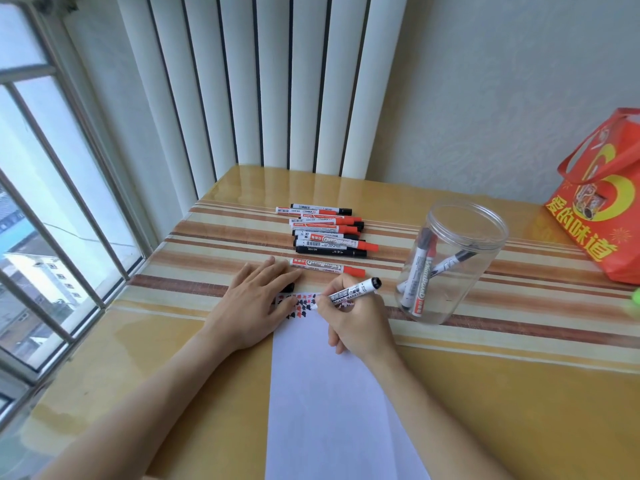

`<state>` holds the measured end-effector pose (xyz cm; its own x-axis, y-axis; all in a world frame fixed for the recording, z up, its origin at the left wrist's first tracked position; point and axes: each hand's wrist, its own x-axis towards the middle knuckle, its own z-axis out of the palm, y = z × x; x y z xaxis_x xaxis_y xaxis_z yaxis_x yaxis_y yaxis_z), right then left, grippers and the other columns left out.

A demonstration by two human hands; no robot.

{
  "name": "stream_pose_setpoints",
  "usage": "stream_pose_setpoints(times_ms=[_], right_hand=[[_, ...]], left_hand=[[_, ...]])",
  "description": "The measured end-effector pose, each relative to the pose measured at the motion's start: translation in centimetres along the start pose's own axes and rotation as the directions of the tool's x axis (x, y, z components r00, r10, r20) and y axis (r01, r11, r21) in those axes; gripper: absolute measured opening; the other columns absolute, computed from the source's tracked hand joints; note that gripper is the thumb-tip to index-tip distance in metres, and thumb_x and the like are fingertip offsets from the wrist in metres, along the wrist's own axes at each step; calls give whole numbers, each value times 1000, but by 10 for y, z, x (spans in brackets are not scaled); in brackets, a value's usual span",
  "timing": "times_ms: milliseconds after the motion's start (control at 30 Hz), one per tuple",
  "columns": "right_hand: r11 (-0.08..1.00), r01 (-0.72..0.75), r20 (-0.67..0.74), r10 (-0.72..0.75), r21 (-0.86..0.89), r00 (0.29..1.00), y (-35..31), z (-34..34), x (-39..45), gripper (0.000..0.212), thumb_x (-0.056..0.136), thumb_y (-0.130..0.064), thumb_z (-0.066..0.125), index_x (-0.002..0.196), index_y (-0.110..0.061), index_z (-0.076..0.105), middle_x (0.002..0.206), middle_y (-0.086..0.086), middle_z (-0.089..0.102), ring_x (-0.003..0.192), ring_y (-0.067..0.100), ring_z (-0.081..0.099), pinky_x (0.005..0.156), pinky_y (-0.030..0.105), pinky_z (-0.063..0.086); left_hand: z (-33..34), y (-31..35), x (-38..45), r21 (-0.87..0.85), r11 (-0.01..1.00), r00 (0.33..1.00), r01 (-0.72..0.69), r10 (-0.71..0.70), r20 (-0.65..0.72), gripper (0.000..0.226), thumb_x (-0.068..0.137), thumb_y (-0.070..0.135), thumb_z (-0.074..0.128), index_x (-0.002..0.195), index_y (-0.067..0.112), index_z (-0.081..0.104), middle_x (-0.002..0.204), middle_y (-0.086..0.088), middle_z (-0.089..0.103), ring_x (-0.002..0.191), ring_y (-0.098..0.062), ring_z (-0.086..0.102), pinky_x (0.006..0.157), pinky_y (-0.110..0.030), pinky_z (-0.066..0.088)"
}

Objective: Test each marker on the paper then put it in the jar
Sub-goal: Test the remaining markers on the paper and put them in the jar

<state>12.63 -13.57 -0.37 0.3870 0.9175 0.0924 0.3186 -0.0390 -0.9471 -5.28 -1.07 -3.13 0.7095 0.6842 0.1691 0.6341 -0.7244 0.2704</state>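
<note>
My right hand [353,323] has its grip curled round a black marker [353,292], tip down on the paper [332,393] beside the marks; light, short strokes will do. My left hand [256,303] lies flat, pinning the sheet. The jar [450,261] stands just right, open-mouthed, path clear; the paper's top edge is near.

The right hand [356,323] grips a black-ended marker [351,292] with its tip down on the far end of the white paper [329,410], among red and black test marks [301,304]. The left hand [252,306] lies flat at nine o'clock of those marks, pressing the sheet. A pile of markers [327,233] lies at twelve o'clock, and the clear jar [450,261] holding a few markers stands at two o'clock.
</note>
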Motion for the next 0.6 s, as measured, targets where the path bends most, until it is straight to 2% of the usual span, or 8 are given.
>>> stream_pose_setpoints(times_ms=[167,333,600], right_hand=[[1000,-21,6,21,-7,1000,1,1,1,15,92,-16,70,82,-15,59,51,16,63,39,25,60,41,33,50],[1000,-29,14,29,-8,999,2,2,1,16,92,-16,70,81,-17,58,51,15,63,40,26,60,42,31,47],[998,-65,-2,65,-17,998,3,2,1,15,91,-16,70,81,-18,59,52,15,65,38,24,59,43,29,46]], left_hand=[[-1,0,-1,-4,1000,1000,3,-3,1,71,93,69,12,156,43,32,167,11,25,157,-9,8,127,-37,3],[0,0,-1,-1,1000,1000,-6,6,-14,70,94,68,15,155,41,36,166,9,29,157,-11,13,127,-39,6],[-1,1,-1,13,1000,999,-16,17,-40,67,95,65,18,154,39,40,164,8,33,155,-12,18,124,-32,4]])
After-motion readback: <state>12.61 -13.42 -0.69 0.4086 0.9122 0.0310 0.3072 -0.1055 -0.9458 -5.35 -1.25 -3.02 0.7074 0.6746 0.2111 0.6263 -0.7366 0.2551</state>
